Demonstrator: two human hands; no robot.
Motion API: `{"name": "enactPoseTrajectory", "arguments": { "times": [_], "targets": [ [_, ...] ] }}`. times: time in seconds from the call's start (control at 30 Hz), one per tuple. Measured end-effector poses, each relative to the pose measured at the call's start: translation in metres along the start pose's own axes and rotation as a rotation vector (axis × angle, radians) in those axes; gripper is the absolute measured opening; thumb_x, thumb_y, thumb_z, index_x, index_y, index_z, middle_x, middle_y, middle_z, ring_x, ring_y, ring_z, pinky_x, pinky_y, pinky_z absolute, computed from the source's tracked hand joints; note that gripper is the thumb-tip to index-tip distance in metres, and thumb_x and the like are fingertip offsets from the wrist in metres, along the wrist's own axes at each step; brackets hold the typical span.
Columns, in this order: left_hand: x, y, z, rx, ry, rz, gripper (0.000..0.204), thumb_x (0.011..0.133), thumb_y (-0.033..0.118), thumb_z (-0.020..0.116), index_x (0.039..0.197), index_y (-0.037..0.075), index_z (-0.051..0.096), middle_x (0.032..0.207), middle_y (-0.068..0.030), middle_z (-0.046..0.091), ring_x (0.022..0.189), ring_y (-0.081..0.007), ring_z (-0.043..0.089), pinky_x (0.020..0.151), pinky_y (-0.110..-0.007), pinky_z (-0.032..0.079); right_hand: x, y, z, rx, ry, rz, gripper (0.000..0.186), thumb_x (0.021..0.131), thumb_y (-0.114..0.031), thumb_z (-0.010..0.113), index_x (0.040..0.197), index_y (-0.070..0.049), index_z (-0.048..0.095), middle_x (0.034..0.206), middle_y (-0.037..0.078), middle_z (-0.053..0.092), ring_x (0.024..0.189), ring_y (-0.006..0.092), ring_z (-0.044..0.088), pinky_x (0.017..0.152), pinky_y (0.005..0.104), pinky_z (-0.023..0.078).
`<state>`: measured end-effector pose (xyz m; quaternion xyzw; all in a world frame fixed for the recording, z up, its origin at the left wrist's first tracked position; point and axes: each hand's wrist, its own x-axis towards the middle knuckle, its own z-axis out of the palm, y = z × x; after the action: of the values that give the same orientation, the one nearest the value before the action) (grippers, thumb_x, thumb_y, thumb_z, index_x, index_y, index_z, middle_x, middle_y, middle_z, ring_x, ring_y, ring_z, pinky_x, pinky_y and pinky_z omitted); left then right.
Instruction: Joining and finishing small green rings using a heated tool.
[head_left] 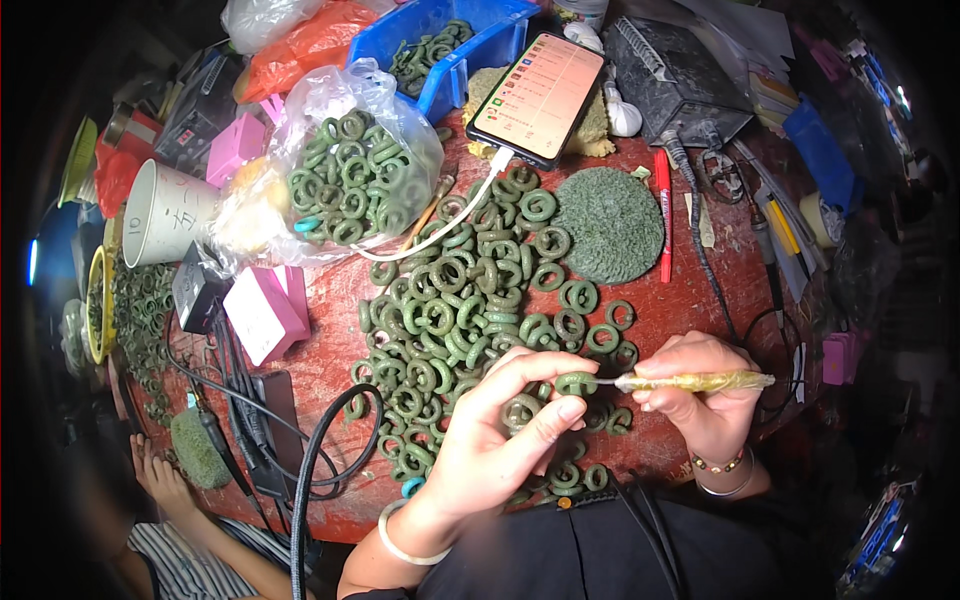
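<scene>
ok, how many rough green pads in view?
2: one pad beside the red pen, the other pad at lower left, near a co-worker's hand. Others may be hidden.

The left forearm [370, 572] slanted up from the lower edge to the left grip [490, 430], just below centre, its index finger arched above the outstretched thumb. Right of centre, the right grip [708, 395] held thumb and forefinger pinched, its other fingers probably curled, mostly hidden.
</scene>
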<state>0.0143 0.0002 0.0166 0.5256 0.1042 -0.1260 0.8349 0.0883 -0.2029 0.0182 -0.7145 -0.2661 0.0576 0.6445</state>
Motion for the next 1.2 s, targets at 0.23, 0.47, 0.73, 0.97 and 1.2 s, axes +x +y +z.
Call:
{"name": "enactPoseTrajectory", "arguments": {
  "times": [0.23, 0.47, 0.73, 0.97, 1.2],
  "targets": [
    [-0.0016, 0.0010, -0.0009, -0.131, 0.012, -0.086, 0.028, 0.094, 0.013, 0.065, 0.120, 0.004, 0.062, 0.090, -0.0027, 0.061, 0.056, -0.0024, 0.049, 0.046, -0.017, 0.037, 0.0055, -0.0030, 0.0016, -0.086, -0.090, -0.191, 0.026, 0.076, -0.007, 0.081, 0.098, 0.003, 0.070, 0.085, 0.011, 0.072, 0.068, 0.0184, 0.066, 0.060, 0.0287, 0.053],
    [-0.0007, -0.0020, -0.0016, -0.207, 0.012, -0.092, 0.027, 0.095, 0.011, 0.064, 0.120, 0.003, 0.062, 0.088, -0.0026, 0.061, 0.057, -0.0028, 0.050, 0.045, -0.016, 0.036, 0.0070, -0.0081, 0.0058, -0.265, -0.003, -0.239, 0.029, 0.074, -0.005, 0.082, 0.100, 0.002, 0.071, 0.086, 0.012, 0.071, 0.069, 0.0195, 0.067, 0.060, 0.0286, 0.054],
    [0.0001, -0.0003, 0.0007, -0.126, 0.033, -0.076, 0.026, 0.095, 0.011, 0.064, 0.120, 0.003, 0.062, 0.092, -0.0029, 0.059, 0.057, -0.0031, 0.050, 0.045, -0.017, 0.037, 0.0063, -0.0064, 0.0002, -0.147, -0.088, -0.133, 0.025, 0.076, -0.003, 0.080, 0.098, 0.003, 0.070, 0.087, 0.013, 0.072, 0.071, 0.0190, 0.069, 0.062, 0.0275, 0.055],
    [0.0013, -0.0019, -0.0007, -0.030, 0.035, -0.013, 0.027, 0.094, 0.010, 0.065, 0.119, 0.003, 0.063, 0.094, -0.0032, 0.056, 0.062, -0.0043, 0.053, 0.045, -0.017, 0.040, 0.0051, -0.0069, 0.0000, -0.213, -0.050, -0.122, 0.025, 0.076, -0.004, 0.081, 0.097, 0.004, 0.070, 0.088, 0.013, 0.073, 0.071, 0.0182, 0.069, 0.062, 0.0273, 0.055],
    [0.0023, -0.0010, 0.0017, 0.050, 0.043, 0.030, 0.025, 0.095, 0.007, 0.061, 0.118, -0.002, 0.059, 0.089, -0.0064, 0.057, 0.050, -0.0038, 0.045, 0.043, -0.017, 0.034, 0.0032, -0.0042, -0.0006, -0.118, -0.051, -0.081, 0.024, 0.077, -0.005, 0.081, 0.096, 0.004, 0.070, 0.087, 0.012, 0.073, 0.070, 0.0178, 0.068, 0.061, 0.0272, 0.054]
  ]
}}
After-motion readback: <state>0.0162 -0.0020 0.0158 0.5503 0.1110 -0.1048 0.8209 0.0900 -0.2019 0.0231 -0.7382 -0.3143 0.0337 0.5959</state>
